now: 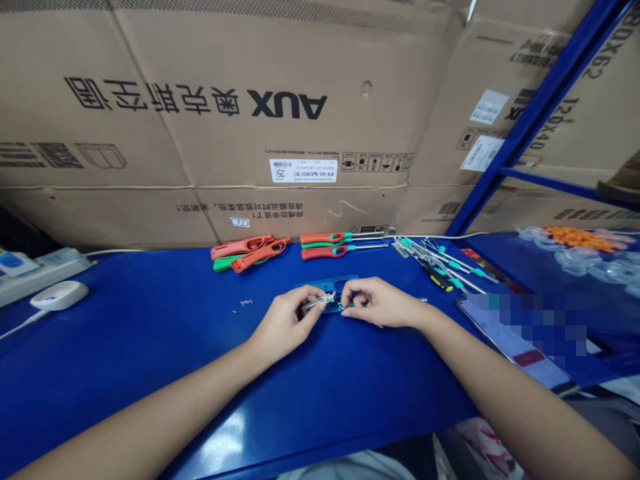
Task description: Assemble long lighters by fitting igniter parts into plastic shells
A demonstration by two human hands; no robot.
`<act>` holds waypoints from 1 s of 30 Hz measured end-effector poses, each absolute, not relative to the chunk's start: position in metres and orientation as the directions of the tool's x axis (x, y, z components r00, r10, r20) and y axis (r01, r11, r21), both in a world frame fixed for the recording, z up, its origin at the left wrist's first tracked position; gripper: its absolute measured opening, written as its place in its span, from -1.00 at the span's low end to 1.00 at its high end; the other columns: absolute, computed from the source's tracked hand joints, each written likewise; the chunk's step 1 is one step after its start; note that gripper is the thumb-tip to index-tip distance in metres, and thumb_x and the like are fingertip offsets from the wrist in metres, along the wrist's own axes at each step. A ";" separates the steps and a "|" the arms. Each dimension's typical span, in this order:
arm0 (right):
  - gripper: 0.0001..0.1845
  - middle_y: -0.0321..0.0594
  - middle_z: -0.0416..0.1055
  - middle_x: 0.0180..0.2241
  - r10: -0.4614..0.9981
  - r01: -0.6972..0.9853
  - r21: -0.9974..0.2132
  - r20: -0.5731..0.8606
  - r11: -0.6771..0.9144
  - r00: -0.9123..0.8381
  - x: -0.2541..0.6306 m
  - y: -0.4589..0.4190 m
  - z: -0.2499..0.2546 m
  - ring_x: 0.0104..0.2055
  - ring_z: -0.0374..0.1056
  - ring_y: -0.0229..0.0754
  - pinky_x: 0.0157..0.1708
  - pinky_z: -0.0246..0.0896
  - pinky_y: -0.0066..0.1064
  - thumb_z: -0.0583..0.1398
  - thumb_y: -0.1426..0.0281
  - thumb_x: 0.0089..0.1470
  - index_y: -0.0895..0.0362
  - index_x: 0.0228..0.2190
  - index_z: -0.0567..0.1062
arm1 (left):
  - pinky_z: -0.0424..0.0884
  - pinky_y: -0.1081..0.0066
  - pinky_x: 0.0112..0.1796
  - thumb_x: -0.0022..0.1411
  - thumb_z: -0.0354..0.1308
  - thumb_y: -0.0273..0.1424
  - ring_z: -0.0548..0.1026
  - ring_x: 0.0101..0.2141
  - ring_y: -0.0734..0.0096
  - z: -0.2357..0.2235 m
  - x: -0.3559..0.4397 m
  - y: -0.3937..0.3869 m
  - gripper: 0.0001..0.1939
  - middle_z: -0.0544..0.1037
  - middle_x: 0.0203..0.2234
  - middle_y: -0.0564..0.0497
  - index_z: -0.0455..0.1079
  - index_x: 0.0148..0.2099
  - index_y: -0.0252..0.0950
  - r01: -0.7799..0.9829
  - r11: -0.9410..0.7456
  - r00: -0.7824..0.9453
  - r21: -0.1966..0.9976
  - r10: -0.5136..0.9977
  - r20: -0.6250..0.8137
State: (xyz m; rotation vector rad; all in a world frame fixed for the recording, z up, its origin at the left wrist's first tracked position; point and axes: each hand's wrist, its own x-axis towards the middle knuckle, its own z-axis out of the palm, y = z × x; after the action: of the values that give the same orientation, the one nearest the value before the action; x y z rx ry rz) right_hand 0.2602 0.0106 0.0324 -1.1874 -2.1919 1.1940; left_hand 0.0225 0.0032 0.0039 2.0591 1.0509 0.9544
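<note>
Both of my hands meet over the middle of the blue table [200, 393]. With thumb and fingers, my left hand [287, 320] grips a small clear and metallic lighter insert [320, 303]. My right hand [377, 303] is closed in a pinch close to its right end. A bit of green shows by the right fingertips, and a thin metal rod end [424, 300] sticks out past the right wrist; what the fingers pinch is mostly hidden. Under and behind the hands lies a blue lighter casing [327, 285], partly covered.
Orange and green lighter casings [257, 253] lie along the back, beside two red lighters with metal tubes [325, 252]. Right of these are several metal rods [450, 257] and a yellow-black screwdriver [437, 277]. A phone [515, 347] rests at right, a power strip [45, 273] at left.
</note>
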 end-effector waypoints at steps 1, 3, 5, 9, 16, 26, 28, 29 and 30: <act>-0.81 -0.48 0.25 -0.65 0.817 0.491 -0.840 -0.107 0.231 -0.567 0.260 0.011 0.032 -0.68 0.18 -0.39 -0.65 0.08 -0.57 0.26 0.28 0.13 0.13 -0.30 0.41 | 0.34 0.46 -0.41 0.34 0.14 -0.27 0.51 -0.40 0.39 0.003 0.022 0.004 -0.78 0.62 -0.35 0.02 0.48 -0.07 -0.26 0.389 -0.487 0.416 0.782 0.850 0.322; -0.77 -0.45 0.29 -0.64 0.809 0.467 -0.870 -0.157 0.159 -0.566 0.260 0.011 0.030 -0.67 0.25 -0.34 -0.69 0.16 -0.55 0.27 0.24 0.11 0.13 -0.30 0.41 | 0.39 0.44 -0.33 0.36 0.12 -0.28 0.55 -0.33 0.36 0.002 0.021 0.005 -0.78 0.64 -0.29 0.00 0.49 -0.05 -0.25 0.374 -0.505 0.428 0.778 0.838 0.339; -0.74 -0.41 0.33 -0.60 0.802 0.440 -0.888 -0.162 0.136 -0.575 0.260 0.013 0.028 -0.62 0.31 -0.31 -0.67 0.26 -0.52 0.29 0.22 0.09 0.14 -0.30 0.44 | 0.41 0.41 -0.23 0.41 0.06 -0.30 0.56 -0.26 0.35 0.002 0.020 0.006 -0.76 0.64 -0.24 0.00 0.50 -0.01 -0.24 0.363 -0.531 0.449 0.766 0.820 0.355; -0.71 -0.38 0.33 -0.57 0.800 0.426 -0.896 -0.163 0.126 -0.578 0.264 0.017 0.025 -0.60 0.27 -0.33 -0.66 0.22 -0.53 0.30 0.21 0.08 0.16 -0.24 0.50 | 0.40 0.36 -0.11 0.47 -0.04 -0.32 0.54 -0.20 0.32 0.005 0.019 0.007 -0.69 0.62 -0.22 -0.03 0.51 0.02 -0.24 0.376 -0.569 0.470 0.732 0.797 0.379; -0.82 -0.26 0.47 -0.35 0.806 0.424 -0.851 0.000 0.311 -0.592 0.264 0.018 0.029 -0.49 0.18 -0.40 -0.47 0.13 -0.54 0.28 0.32 0.11 0.19 -0.29 0.53 | 0.39 0.26 -0.07 0.46 -0.04 -0.29 0.50 -0.13 0.23 0.010 0.019 0.004 -0.69 0.58 -0.15 -0.08 0.46 0.07 -0.24 0.436 -0.615 0.521 0.657 0.768 0.373; -0.74 -0.25 0.46 -0.41 0.815 0.426 -0.857 -0.014 0.289 -0.580 0.265 0.018 0.036 -0.55 0.20 -0.39 -0.55 0.14 -0.54 0.27 0.28 0.13 0.20 -0.21 0.56 | 0.37 0.21 0.02 0.45 0.00 -0.31 0.51 -0.02 0.20 0.001 0.020 0.010 -0.71 0.59 -0.02 -0.08 0.44 0.10 -0.23 0.432 -0.635 0.526 0.640 0.754 0.393; -0.71 -0.27 0.44 -0.44 0.817 0.447 -0.847 -0.028 0.287 -0.576 0.268 0.020 0.036 -0.56 0.18 -0.40 -0.57 0.11 -0.54 0.28 0.27 0.11 0.21 -0.19 0.58 | 0.37 0.23 0.04 0.45 -0.01 -0.30 0.51 0.00 0.20 0.002 0.021 0.010 -0.70 0.59 0.00 -0.08 0.45 0.09 -0.23 0.429 -0.621 0.522 0.656 0.763 0.382; -0.70 -0.29 0.42 -0.47 0.820 0.455 -0.845 -0.036 0.280 -0.571 0.270 0.021 0.035 -0.58 0.17 -0.40 -0.59 0.10 -0.55 0.29 0.26 0.10 0.21 -0.19 0.59 | 0.37 0.23 0.05 0.45 -0.01 -0.30 0.51 0.01 0.20 0.003 0.021 0.010 -0.70 0.59 0.00 -0.08 0.46 0.08 -0.23 0.426 -0.618 0.523 0.661 0.764 0.378; -0.69 -0.31 0.41 -0.49 0.824 0.460 -0.846 -0.044 0.271 -0.565 0.271 0.022 0.035 -0.61 0.16 -0.41 -0.61 0.08 -0.55 0.29 0.25 0.10 0.22 -0.19 0.59 | 0.37 0.24 0.05 0.45 -0.01 -0.30 0.51 0.01 0.20 0.003 0.021 0.010 -0.70 0.59 0.00 -0.07 0.46 0.08 -0.23 0.423 -0.616 0.525 0.664 0.764 0.375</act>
State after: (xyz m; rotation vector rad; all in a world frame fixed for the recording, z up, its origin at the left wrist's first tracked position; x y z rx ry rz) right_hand 0.2714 0.0222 0.0349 -1.1612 -2.1412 1.2149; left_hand 0.0214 0.0097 0.0034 2.2661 0.9644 0.9046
